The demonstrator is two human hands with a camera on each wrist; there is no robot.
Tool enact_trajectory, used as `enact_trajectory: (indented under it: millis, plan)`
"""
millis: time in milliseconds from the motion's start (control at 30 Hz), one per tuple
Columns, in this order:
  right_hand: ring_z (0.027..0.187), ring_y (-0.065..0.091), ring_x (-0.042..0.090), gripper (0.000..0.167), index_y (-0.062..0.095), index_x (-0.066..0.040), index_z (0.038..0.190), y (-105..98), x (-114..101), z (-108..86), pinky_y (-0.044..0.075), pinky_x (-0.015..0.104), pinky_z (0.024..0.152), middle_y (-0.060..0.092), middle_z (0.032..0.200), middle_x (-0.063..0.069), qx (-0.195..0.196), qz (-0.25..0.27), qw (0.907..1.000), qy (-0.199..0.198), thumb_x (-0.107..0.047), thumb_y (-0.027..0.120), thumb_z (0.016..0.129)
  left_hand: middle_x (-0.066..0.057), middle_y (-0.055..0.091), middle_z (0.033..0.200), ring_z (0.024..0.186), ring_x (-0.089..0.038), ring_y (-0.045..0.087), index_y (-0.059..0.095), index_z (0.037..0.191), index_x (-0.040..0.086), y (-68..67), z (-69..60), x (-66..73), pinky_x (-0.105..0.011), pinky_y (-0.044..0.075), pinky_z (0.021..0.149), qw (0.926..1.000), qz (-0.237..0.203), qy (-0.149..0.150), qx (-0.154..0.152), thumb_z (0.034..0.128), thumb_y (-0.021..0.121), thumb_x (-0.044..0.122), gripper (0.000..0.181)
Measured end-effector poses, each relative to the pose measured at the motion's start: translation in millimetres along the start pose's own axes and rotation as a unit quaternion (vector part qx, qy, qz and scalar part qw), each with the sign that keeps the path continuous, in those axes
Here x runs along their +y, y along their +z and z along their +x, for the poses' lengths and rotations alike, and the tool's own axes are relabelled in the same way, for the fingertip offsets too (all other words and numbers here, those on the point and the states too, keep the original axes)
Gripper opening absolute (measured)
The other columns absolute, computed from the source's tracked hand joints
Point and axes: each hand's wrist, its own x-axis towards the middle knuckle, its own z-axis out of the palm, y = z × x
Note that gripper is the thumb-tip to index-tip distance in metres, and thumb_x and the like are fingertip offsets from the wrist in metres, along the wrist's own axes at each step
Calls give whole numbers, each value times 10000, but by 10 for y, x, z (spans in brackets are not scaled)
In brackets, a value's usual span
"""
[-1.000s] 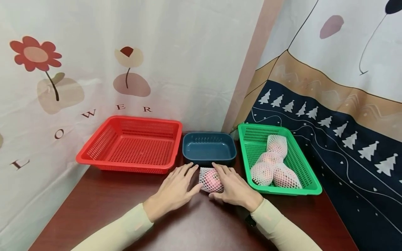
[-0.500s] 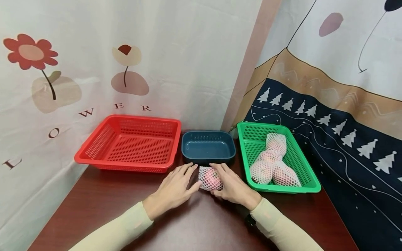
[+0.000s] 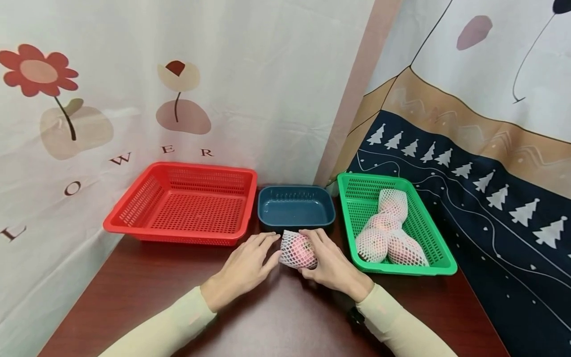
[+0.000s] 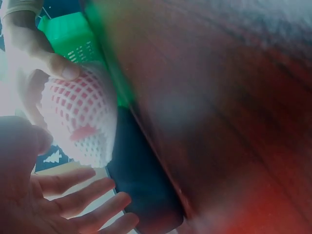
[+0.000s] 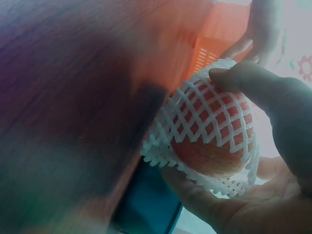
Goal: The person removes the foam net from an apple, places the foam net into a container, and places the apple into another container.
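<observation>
An apple in a white foam net sleeve (image 3: 298, 251) is held in my right hand (image 3: 333, 265), thumb on its near side and fingers behind. In the right wrist view the thumb and fingers curl round the apple (image 5: 209, 157), whose bare red skin shows at one end of the net. My left hand (image 3: 243, 267) lies just left of the apple, its fingers extended and its thumb tip close to the net. The left wrist view shows the left hand's fingers (image 4: 83, 202) spread apart and not wrapped round the apple (image 4: 78, 105).
Behind the hands stands a dark blue bin (image 3: 296, 223). A red perforated basket (image 3: 200, 235) is at the left. Several net-sleeved apples (image 3: 387, 225) lie in the green basket (image 3: 439, 267) at the right. A printed curtain (image 3: 276, 89) hangs behind the brown table (image 3: 285, 322).
The right hand has closed in on the apple and raised and tilted it slightly. The left hand has shifted a little to the left and stays beside the apple.
</observation>
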Motion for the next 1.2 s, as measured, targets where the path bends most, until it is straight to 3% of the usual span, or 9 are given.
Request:
enact_trajectory:
  millis: [167,400,767,1033,1200]
  plan:
    - [1266,661,229,956,521,-112,1670,-71,-64,12,645,443,1091,629,1479,107,128,-3,9999,-106,-269,1019,869,-119,804,1437,1298,-342,772,788,1430,67,-22,31,-10,-539,658,1101,9986,163,303,395,1127,752,259,361]
    - [1242,652,206,949,531,-119,1651,-150,-123,4,647,423,1067,635,1461,87,277,-20,9995,-149,-273,1023,853,-36,808,1181,1057,-259,758,850,1273,95,-54,62,-19,-435,682,920,9939,220,638,869,1076,823,121,200]
    - [1272,646,185,933,532,-121,1659,-177,-195,-14,651,412,1081,632,1473,60,198,129,9996,-175,-276,1006,870,-7,769,1089,991,-203,707,870,1218,132,-86,57,-33,-379,651,872,9938,73,781,793,1023,900,119,198]
    - [1295,647,187,931,525,-131,1671,-179,-195,-24,654,424,1100,630,1489,55,125,212,9997,-71,-294,998,885,-30,780,1154,1063,-221,727,860,1262,105,-94,62,-19,-408,663,937,9950,-167,756,627,986,933,104,286]
    - [1301,650,186,932,523,-131,1671,-187,-182,-17,651,419,1099,633,1501,53,166,210,9995,-173,-290,996,885,-47,786,1199,1085,-226,726,851,1267,83,-99,81,-14,-412,657,970,9924,-428,945,663,953,954,85,331]
